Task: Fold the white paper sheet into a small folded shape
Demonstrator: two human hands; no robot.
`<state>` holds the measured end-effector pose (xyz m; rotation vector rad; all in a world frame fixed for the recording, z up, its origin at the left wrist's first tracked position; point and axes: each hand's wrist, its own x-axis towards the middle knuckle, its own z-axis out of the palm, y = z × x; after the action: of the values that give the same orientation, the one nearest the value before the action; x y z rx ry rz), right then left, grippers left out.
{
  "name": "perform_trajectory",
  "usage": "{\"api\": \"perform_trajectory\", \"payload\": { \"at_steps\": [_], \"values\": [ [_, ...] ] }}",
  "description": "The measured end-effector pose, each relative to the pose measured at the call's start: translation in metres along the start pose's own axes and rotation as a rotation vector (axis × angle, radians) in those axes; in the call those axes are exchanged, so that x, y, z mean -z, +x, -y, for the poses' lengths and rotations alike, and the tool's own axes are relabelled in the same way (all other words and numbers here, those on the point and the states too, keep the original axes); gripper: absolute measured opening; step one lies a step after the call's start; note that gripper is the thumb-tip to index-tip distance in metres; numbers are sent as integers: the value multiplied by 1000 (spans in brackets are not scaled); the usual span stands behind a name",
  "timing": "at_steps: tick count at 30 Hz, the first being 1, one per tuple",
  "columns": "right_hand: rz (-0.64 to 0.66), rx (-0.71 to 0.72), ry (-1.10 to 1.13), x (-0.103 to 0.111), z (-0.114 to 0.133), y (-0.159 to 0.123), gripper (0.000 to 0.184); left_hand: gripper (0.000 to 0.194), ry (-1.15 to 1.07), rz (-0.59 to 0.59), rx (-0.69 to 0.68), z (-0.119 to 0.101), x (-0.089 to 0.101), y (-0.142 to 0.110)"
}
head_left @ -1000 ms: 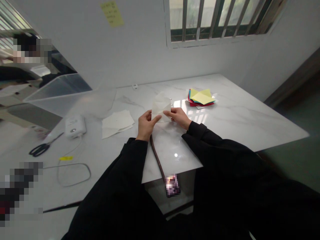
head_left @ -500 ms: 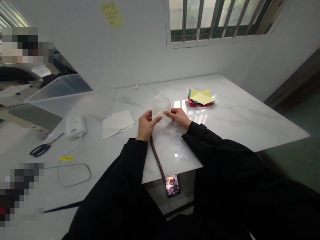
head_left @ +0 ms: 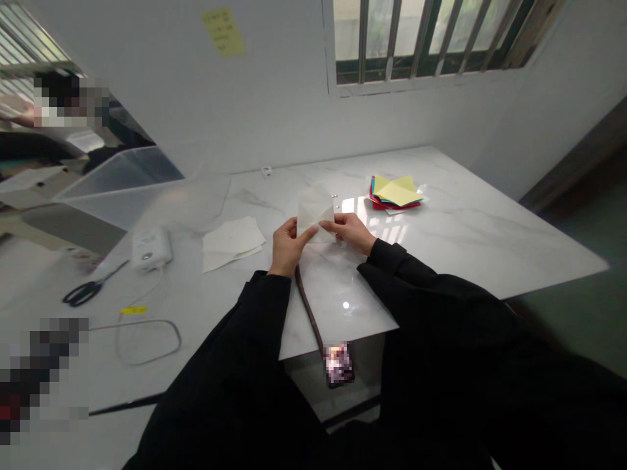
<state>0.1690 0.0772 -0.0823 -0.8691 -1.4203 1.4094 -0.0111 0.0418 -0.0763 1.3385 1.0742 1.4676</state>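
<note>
- The folded white paper (head_left: 316, 203) is between the hands, over the tabletop (head_left: 480, 228); whether it touches the surface cannot be told.
- The left hand (head_left: 285, 249) grips its left edge, thumb in front and fingers curled behind.
- The right hand (head_left: 353, 232) pinches its right side, fingers nearly closed. Both thumbs bear on the lower middle, close together.
- Good handling, as judged here, calls for light, even pressure: the person should line up the flaps before pressing, then work outward from the centre so the thin sheet does not skew or wrinkle.
- Steadying it flat against the surface would give a sharper crease.
- Left of the folded white paper lie loose white sheets (head_left: 232, 243); farther left are a white box (head_left: 151, 248) and scissors (head_left: 85, 292).
- Right of it and farther back sits a coloured paper stack (head_left: 399, 190).
- A brown strap (head_left: 307, 305) runs on its near side, close under the left hand, and could hinder lowering it.
</note>
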Motion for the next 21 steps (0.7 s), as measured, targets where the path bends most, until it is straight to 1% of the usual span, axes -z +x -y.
{"api": "perform_trajectory", "payload": {
  "at_steps": [5, 13, 21],
  "values": [
    [18, -13, -37, 3, 1, -1, 63, 61, 8, -22, 21, -2, 0, 0],
    [-1, -5, -71, 6, -4, 1, 59, 59, 28, -66, 42, -1, 1, 0],
    [2, 24, -125, 5, -1, 0, 60, 55, 9, -38, 4, -1, 0, 0]
  ]
}}
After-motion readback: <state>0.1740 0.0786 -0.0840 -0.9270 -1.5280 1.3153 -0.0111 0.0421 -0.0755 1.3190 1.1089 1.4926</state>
